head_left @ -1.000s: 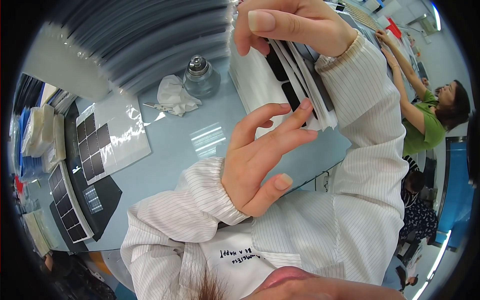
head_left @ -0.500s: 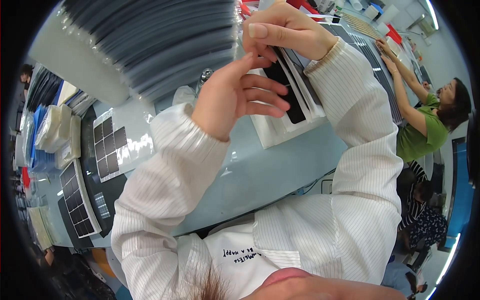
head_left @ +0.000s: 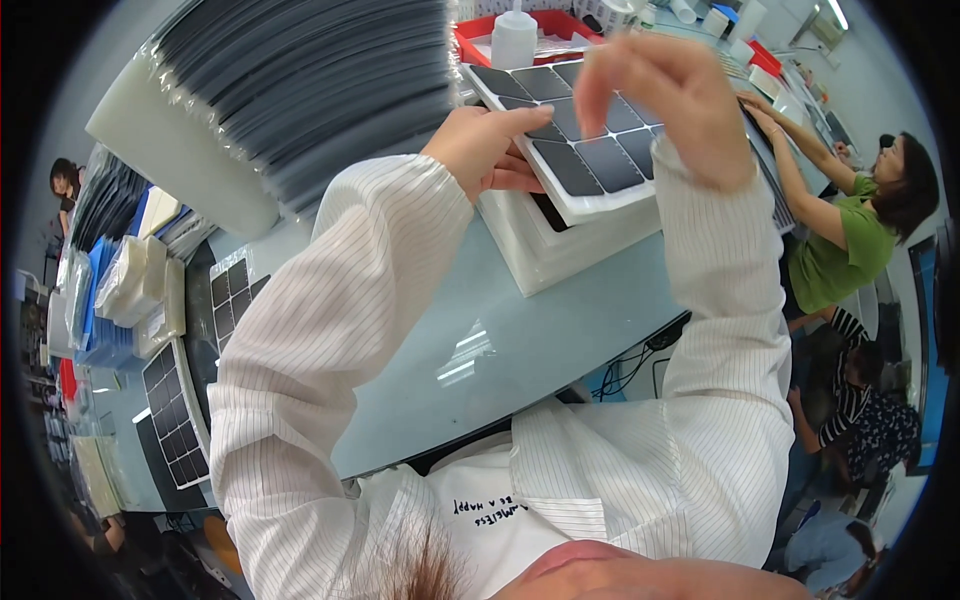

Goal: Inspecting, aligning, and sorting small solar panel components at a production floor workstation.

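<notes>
A small solar panel (head_left: pixel 612 168) with dark square cells and a white border lies tilted over a white foam stack (head_left: pixel 535 255). My left hand (head_left: pixel 485 150) grips the panel's left edge, thumb on top and fingers underneath. Above the panel's right part hovers my right hand (head_left: pixel 690 105), smeared by motion, its fingers bent downward. Whether those fingers pinch anything cannot be made out. Part of a black piece (head_left: pixel 548 212) shows beneath the panel, on the foam.
A tall stack of dark sheets (head_left: pixel 310 90) stands at the far left beside a white roll (head_left: pixel 185 150). Behind the panel are a red tray (head_left: pixel 570 25) and a white squeeze bottle (head_left: pixel 514 40). More panels (head_left: pixel 178 415) lie left. A co-worker in green (head_left: pixel 850 250) works at right.
The panel has come down from near-upright to a flatter tilt, its cells now showing. My left hand has moved onto its left edge; my right hand has shifted right and down.
</notes>
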